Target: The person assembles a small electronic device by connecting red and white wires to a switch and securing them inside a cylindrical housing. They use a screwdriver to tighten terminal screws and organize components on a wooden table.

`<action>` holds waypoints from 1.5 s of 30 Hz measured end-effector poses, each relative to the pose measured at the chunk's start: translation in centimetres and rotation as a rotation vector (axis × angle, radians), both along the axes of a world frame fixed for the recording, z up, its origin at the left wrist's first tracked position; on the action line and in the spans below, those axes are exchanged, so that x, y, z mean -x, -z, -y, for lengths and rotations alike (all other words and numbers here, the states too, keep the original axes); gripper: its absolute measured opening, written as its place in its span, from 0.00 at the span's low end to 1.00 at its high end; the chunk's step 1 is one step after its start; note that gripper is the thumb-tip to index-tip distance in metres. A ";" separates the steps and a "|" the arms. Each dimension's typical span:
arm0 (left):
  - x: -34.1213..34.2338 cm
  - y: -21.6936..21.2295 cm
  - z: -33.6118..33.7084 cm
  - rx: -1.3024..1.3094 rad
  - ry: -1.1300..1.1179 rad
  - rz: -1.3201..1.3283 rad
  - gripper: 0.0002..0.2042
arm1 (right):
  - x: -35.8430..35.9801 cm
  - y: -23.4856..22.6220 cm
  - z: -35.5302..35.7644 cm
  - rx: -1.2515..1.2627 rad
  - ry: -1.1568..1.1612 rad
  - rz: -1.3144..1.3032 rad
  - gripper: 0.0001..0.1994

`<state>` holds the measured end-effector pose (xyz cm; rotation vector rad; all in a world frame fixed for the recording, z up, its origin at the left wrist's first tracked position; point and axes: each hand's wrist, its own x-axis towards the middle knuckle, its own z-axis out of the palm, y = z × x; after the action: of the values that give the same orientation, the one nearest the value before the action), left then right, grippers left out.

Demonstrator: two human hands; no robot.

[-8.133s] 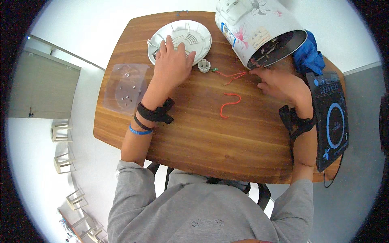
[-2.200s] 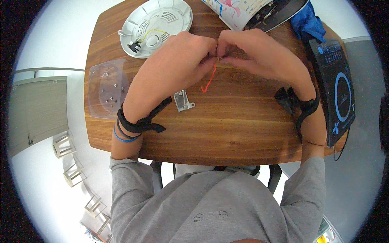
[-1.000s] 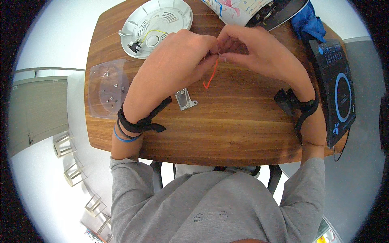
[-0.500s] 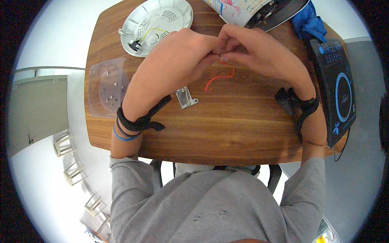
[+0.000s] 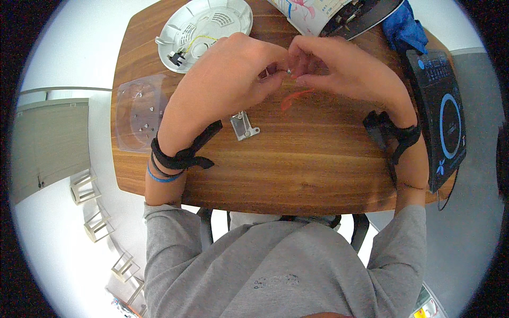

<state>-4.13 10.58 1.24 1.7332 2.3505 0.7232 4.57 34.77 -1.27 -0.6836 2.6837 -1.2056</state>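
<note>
My left hand (image 5: 233,74) and my right hand (image 5: 339,69) meet fingertip to fingertip above the wooden table (image 5: 297,159). Between the fingers both hands pinch the end of a thin red wire (image 5: 294,98), where a tiny metal tip shows. The wire curls down under my right fingers, just above the wood. A small grey metal bracket (image 5: 244,126) lies on the table under my left wrist.
A round white plastic cover (image 5: 204,29) with small parts inside lies at the back left. A clear plastic tray (image 5: 135,114) sits at the left edge. A white appliance body (image 5: 339,13), a blue cloth (image 5: 405,29) and a black induction cooker (image 5: 442,116) stand at the back right and right.
The red wire, which hung down straight a second ago, now curls flat and sideways under my right fingers. Both hands have stayed together at the same spot.
</note>
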 end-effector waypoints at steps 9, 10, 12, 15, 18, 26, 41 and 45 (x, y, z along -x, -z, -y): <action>0.0 0.1 0.0 0.046 -0.006 -0.002 0.09 | 0.2 0.5 -0.6 -0.022 -0.033 -0.058 0.09; 0.0 0.0 -0.1 0.050 -0.004 0.000 0.09 | 0.2 0.4 -0.6 -0.024 -0.037 -0.071 0.08; 0.0 0.0 -0.1 0.049 -0.002 0.003 0.09 | 0.2 0.3 -0.6 -0.014 -0.047 -0.089 0.08; 0.0 0.2 -0.1 0.047 -0.001 0.012 0.09 | 0.2 0.5 -0.6 0.004 -0.060 -0.105 0.08; -0.1 0.2 -0.1 0.070 -0.003 0.019 0.09 | 0.3 0.4 -0.6 -0.003 -0.072 -0.125 0.07; -0.1 0.1 -0.1 0.093 -0.016 0.028 0.09 | 0.4 0.9 -0.6 -0.005 -0.089 -0.147 0.07; -0.1 0.3 -0.1 0.127 -0.024 0.018 0.10 | 0.5 0.6 -0.5 -0.028 -0.119 -0.164 0.07; -0.4 0.1 -0.1 0.154 -0.028 -0.013 0.12 | 0.3 0.4 -0.2 -0.016 -0.095 -0.031 0.08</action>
<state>-3.69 10.68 1.13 1.6493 2.3746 0.5205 4.25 34.94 -1.65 -0.8241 2.6492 -1.1586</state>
